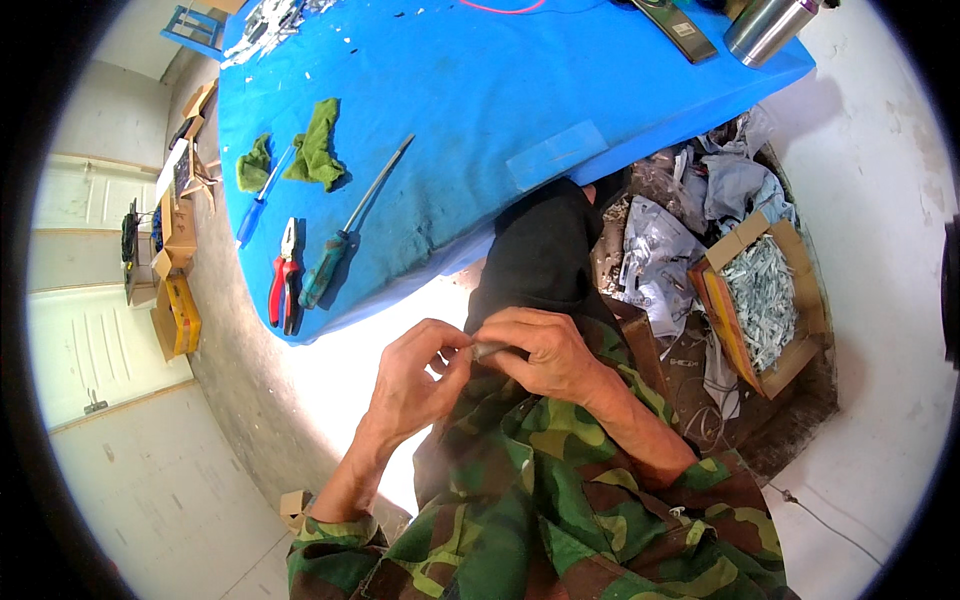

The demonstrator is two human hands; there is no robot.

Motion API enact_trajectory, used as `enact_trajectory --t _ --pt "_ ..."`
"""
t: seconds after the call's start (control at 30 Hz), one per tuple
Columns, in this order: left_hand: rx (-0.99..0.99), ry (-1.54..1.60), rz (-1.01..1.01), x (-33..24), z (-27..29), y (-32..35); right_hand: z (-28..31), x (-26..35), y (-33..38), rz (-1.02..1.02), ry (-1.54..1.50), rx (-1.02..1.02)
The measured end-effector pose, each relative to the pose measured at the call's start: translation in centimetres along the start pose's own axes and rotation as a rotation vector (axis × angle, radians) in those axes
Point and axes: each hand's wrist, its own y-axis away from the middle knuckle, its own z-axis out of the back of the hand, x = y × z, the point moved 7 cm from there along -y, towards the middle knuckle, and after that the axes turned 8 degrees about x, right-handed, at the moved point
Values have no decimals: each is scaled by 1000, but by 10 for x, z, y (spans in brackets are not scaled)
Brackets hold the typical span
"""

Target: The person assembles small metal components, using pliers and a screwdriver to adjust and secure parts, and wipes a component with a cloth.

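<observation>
Both my hands meet over my lap, just below the blue table's [470, 100] front edge. My left hand [415, 375] pinches one end of a small grey metal piece [488, 349]. My right hand [545, 350] closes over its other end, fingers curled around it. Most of the piece is hidden between my fingers. Under my hands lie my dark trousers [540, 250] and camouflage jacket [560, 500].
On the table lie red-handled pliers [284, 275], a long green-handled screwdriver [345, 235], a blue-handled screwdriver [262, 195], two green rags [315, 145] and a steel cup [768, 28]. A cardboard box [765, 300] of small grey parts and crumpled plastic bags [660, 250] sit on the floor at right.
</observation>
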Motion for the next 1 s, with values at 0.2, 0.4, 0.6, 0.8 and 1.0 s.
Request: enact_trajectory --t 0.2,0.4,0.6,0.8,1.0 --pt "-32 -188 -102 -10 2 1 -2 -1 -1 -13 27 1" --pt "13 -229 -147 -7 1 -3 -2 -1 -2 -15 38 15" --pt "14 -254 -168 -6 -5 -4 -4 -4 -1 -42 22 45" --pt "-97 -425 -355 -23 -9 1 -4 -13 -2 -84 -78 75" --pt "-112 -313 -296 -19 -11 5 -5 -18 -1 -104 -184 108"
